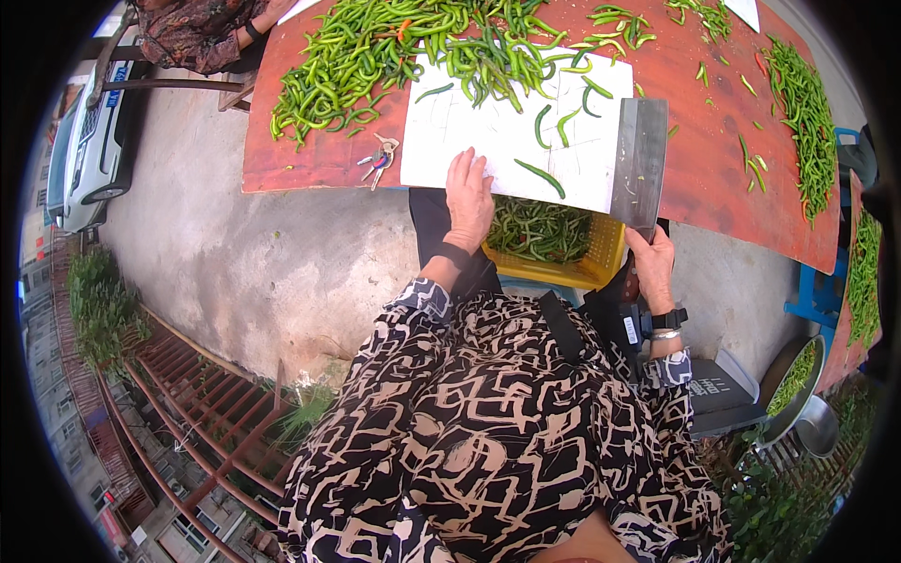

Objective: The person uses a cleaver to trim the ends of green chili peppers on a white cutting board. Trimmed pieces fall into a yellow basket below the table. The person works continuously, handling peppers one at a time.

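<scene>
My right hand (652,264) grips the handle of a cleaver (639,158), whose broad blade lies over the right edge of a white cutting board (450,141). At the board's front edge my left hand (470,197) rests with its fingertips on the surface, holding nothing. One green chili pepper (540,178) lies between the hand and the blade. A few more are scattered farther back, below a large heap of green chilies (380,56) that spills onto the board. Under the table edge, a yellow plastic basket (609,243) holds many green chilies.
A bunch of keys (382,160) lies on the red wooden table (324,165), left of the board. Another chili heap (802,134) stands at the far right. Across the table at top left sits a person (200,35). Blue stools and metal bowls (795,394) are at right.
</scene>
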Action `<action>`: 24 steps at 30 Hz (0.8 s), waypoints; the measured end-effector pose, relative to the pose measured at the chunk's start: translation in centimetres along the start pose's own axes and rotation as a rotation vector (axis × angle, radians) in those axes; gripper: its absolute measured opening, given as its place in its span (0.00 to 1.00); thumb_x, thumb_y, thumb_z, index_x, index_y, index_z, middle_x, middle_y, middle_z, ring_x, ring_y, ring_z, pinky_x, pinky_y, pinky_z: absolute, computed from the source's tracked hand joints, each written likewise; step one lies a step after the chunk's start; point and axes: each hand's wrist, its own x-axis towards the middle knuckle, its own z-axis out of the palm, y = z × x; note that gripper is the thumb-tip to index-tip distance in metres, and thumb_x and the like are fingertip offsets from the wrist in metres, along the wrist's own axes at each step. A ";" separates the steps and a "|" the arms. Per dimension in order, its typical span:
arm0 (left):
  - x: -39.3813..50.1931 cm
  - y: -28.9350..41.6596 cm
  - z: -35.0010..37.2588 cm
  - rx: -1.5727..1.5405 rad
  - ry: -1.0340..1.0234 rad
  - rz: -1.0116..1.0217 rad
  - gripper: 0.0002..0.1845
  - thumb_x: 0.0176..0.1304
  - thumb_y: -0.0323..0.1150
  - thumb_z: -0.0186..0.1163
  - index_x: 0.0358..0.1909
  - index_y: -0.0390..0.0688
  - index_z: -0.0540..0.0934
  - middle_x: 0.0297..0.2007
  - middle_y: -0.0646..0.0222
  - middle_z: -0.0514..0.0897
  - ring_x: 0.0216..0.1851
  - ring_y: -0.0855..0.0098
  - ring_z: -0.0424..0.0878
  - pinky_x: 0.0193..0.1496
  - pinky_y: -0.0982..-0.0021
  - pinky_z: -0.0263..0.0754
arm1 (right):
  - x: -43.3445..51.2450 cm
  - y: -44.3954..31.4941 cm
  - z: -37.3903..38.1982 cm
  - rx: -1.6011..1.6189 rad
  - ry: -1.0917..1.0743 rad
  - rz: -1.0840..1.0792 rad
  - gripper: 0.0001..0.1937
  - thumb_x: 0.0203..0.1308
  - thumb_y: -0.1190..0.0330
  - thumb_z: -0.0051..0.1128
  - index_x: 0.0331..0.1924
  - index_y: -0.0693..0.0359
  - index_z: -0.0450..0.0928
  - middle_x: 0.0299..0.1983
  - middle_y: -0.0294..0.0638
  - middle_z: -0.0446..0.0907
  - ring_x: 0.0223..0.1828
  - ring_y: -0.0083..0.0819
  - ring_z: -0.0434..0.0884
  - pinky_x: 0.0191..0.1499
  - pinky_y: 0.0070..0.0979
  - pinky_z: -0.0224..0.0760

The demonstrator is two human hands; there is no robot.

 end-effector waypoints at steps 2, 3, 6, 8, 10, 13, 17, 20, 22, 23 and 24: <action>-1.4 2.6 0.6 -0.040 -0.121 0.172 0.22 0.54 0.22 0.65 0.53 0.35 0.78 0.61 0.53 0.75 0.64 0.49 0.70 0.67 0.55 0.66 | -1.1 -0.3 0.0 -0.078 0.002 -0.116 0.10 0.64 0.69 0.63 0.42 0.69 0.80 0.31 0.34 0.83 0.28 0.16 0.77 0.32 0.19 0.73; -1.9 3.6 1.0 -0.067 -0.174 0.253 0.23 0.53 0.22 0.66 0.53 0.36 0.78 0.61 0.54 0.75 0.64 0.50 0.70 0.66 0.56 0.66 | -1.7 -0.5 -0.2 -0.055 -0.056 -0.135 0.10 0.64 0.69 0.63 0.41 0.69 0.79 0.30 0.35 0.83 0.28 0.16 0.78 0.31 0.19 0.72; -2.7 4.9 2.2 -0.102 -0.217 0.232 0.24 0.52 0.22 0.66 0.54 0.37 0.78 0.60 0.55 0.76 0.64 0.51 0.70 0.66 0.55 0.66 | -3.7 -1.0 -0.2 -0.027 -0.105 0.000 0.09 0.64 0.70 0.63 0.39 0.69 0.78 0.25 0.35 0.82 0.24 0.17 0.78 0.29 0.18 0.72; -2.9 4.9 2.6 -0.088 -0.202 0.226 0.24 0.52 0.21 0.65 0.54 0.36 0.78 0.60 0.56 0.76 0.64 0.51 0.70 0.66 0.55 0.67 | -4.5 -1.4 -0.3 -0.164 -0.144 0.025 0.10 0.65 0.70 0.61 0.39 0.71 0.78 0.24 0.36 0.81 0.22 0.18 0.78 0.26 0.21 0.74; -2.9 4.5 2.8 -0.102 -0.184 0.237 0.22 0.52 0.20 0.64 0.52 0.35 0.78 0.57 0.55 0.77 0.61 0.51 0.71 0.63 0.55 0.68 | -5.0 -1.8 -0.2 -0.241 -0.180 0.035 0.11 0.65 0.69 0.61 0.37 0.72 0.77 0.21 0.39 0.80 0.21 0.22 0.81 0.23 0.25 0.74; -2.4 4.4 3.0 -0.134 -0.167 0.257 0.20 0.53 0.19 0.61 0.51 0.35 0.78 0.53 0.55 0.77 0.59 0.51 0.73 0.61 0.56 0.70 | -5.0 -2.2 -0.1 -0.464 -0.206 -0.055 0.12 0.63 0.69 0.62 0.35 0.72 0.76 0.19 0.42 0.78 0.21 0.26 0.83 0.24 0.27 0.74; -1.1 5.1 3.9 -0.144 -0.103 0.303 0.21 0.47 0.18 0.57 0.48 0.33 0.79 0.50 0.56 0.78 0.55 0.53 0.74 0.59 0.57 0.71 | -4.3 -1.8 0.4 -0.613 -0.198 -0.143 0.14 0.60 0.67 0.62 0.30 0.71 0.73 0.21 0.57 0.76 0.26 0.56 0.80 0.30 0.42 0.71; -0.3 5.4 4.2 -0.126 -0.112 0.324 0.21 0.47 0.19 0.57 0.48 0.34 0.80 0.50 0.58 0.78 0.55 0.54 0.75 0.59 0.58 0.71 | -3.9 -1.2 0.6 -0.594 -0.201 -0.148 0.14 0.58 0.67 0.62 0.28 0.71 0.72 0.23 0.61 0.75 0.30 0.63 0.77 0.32 0.46 0.68; 0.0 5.6 4.4 -0.111 -0.098 0.328 0.20 0.48 0.20 0.57 0.47 0.35 0.80 0.49 0.59 0.79 0.55 0.55 0.74 0.61 0.58 0.70 | -3.6 -0.8 0.7 -0.573 -0.198 -0.165 0.14 0.58 0.67 0.62 0.28 0.71 0.72 0.22 0.61 0.75 0.30 0.63 0.77 0.32 0.46 0.68; 0.1 5.7 4.5 -0.124 -0.095 0.328 0.20 0.48 0.19 0.56 0.47 0.35 0.80 0.49 0.59 0.79 0.56 0.54 0.74 0.61 0.58 0.70 | -3.5 -0.7 0.7 -0.586 -0.195 -0.143 0.14 0.58 0.67 0.62 0.28 0.71 0.71 0.22 0.60 0.74 0.30 0.62 0.77 0.32 0.46 0.68; 0.3 5.7 4.6 -0.136 -0.091 0.328 0.20 0.49 0.18 0.56 0.47 0.35 0.79 0.49 0.58 0.79 0.56 0.53 0.74 0.61 0.57 0.70 | -3.4 -0.6 0.7 -0.568 -0.196 -0.163 0.14 0.58 0.67 0.62 0.28 0.71 0.71 0.22 0.61 0.74 0.30 0.62 0.77 0.32 0.46 0.68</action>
